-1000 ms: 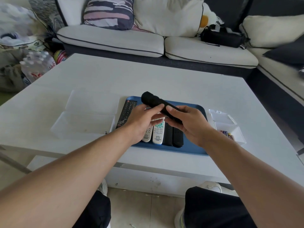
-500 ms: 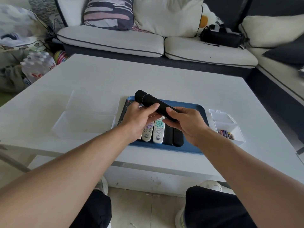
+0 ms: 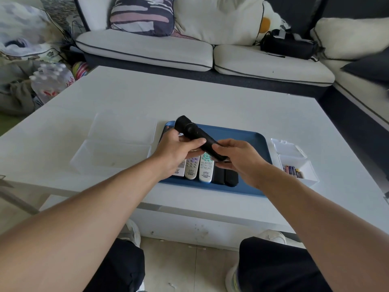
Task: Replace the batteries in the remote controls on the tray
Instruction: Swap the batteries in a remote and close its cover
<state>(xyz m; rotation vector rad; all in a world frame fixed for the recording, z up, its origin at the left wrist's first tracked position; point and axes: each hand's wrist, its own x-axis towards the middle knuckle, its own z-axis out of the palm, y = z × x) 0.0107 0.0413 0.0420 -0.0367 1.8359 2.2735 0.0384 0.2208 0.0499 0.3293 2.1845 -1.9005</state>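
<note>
Now that the long black plastic remote (image 3: 197,138) has been lifted higher and tipped up, both hands can work on its battery cover. The left hand (image 3: 175,153) and right hand (image 3: 240,159) curl round it, above the flat blue tray (image 3: 252,142) on the white worktop (image 3: 210,98).

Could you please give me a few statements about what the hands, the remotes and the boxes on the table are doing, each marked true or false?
1. Both hands hold the black remote above the blue tray. True: the left hand and right hand each grip it.
2. The small box with batteries sits left of the tray. False: it sits to the right.
3. White remotes lie on the tray. True.
4. The batteries lie loose on the tray. False: they are in the small box.
5. The large clear box left of the tray is closed. False: it lies open.
</note>
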